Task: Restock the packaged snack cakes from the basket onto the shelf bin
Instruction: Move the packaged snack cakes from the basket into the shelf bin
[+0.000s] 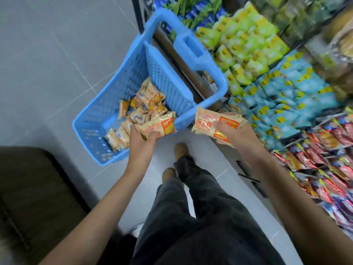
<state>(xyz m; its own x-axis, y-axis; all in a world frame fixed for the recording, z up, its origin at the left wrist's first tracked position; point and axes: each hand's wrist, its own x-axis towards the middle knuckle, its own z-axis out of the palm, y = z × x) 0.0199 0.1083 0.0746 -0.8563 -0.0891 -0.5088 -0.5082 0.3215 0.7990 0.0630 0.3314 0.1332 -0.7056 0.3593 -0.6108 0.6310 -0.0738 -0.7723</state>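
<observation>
— Standing on pale grey floor tiles (57,54), the person faces down the aisle; dark trousers (200,217) and tan shoes (180,150) show below. What is underfoot further in?

— The tiling turns brighter, near white, beneath the feet. A dark, blurred block (28,188) sits low on the person's left; I cannot tell what it is.

— And the basket?

— Blue plastic basket (107,109), perforated walls, handle raised, resting on the floor against the shelf base. A loose heap of snack cake packets (141,109), cream and orange wrappers, lies in its bottom.

— Hands?

— Left hand (141,144) is over the basket's near rim, fingers curled round one packet (160,125), thumb on top. Right hand (235,132) grips a second packet (208,123) just outside the basket, toward the shelf, fingers wrapped under it and thumb pressed across the front. Both packets are lifted clear of the heap.

— The shelf side?

— Shelving (286,73) runs along the person's right, packed tight. Yellow-green packets (248,41) furthest off, light blue ones (290,96) in the middle, red and purple ones (334,169) nearest. Blue and green packs (194,10) sit behind the basket handle. Edges of the frame are smeared; labels there cannot be read. Which bin takes the cakes, I cannot tell.
</observation>
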